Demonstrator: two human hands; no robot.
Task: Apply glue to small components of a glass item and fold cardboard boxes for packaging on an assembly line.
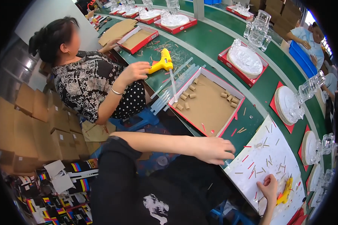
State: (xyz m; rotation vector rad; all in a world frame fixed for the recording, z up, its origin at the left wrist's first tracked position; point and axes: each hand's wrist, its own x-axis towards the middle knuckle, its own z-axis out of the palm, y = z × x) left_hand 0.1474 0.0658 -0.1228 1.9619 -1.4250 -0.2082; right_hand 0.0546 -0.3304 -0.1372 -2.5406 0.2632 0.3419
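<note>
"How do the fingers stand?"

"On the left hand [216,150] they're bent and slightly spread, by the counter's [199,45] near edge; I can't tell if they hold anything. On the right hand [269,187], thumb and forefinger nearly meet above the white sheet [285,146]. Whether something's pinched there, I can't tell."

"What's closest?"

"A yellow glue gun [285,192], on the sheet just beside the right hand, its long axis slanting away from the counter's near edge. Thin strips [245,158], red and tan, lie scattered around, pointing every way."

"Farther out?"

"A shallow red-edged box [210,101], open side up, cardboard tubes [192,95] along two opposite sides."
</note>
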